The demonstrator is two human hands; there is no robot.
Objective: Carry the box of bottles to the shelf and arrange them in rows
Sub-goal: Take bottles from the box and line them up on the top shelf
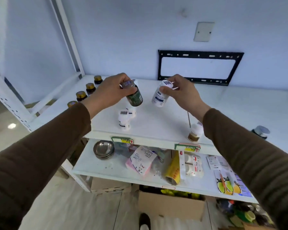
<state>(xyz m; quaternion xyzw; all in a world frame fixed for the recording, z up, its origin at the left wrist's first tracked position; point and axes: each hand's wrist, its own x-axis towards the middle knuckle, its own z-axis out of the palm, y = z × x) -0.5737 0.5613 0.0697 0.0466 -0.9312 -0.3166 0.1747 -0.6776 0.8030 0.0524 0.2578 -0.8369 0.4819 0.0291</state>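
**Two bottles held above the top shelf**

Left hand (110, 90): fingers curled over the cap end of a dark green bottle (134, 97), gripped from above and tilted, lifted clear of the top shelf (156, 120). Right hand (179, 92): thumb and fingers pinching the neck of a white bottle (160, 94), likewise tilted and raised off the surface. Both arms in brown sleeves (40, 155), reaching forward.

Directly below the left hand: a short line of white bottles (125, 120), upright, touching or nearly touching one another. Along the left edge of the same shelf: a row of dark jars with gold lids (86, 92), running front to back. Near the front edge, under the right forearm: a bottle with a brown label (194, 132). Farther right: a dark jar with a silver lid (260, 131), standing well apart.

Lower shelf (116, 170): stacked metal bowls (103, 149), an N95 mask packet (142, 161), a yellow roll (172, 173) and assorted packets. On the floor below: an open cardboard box (171, 205).
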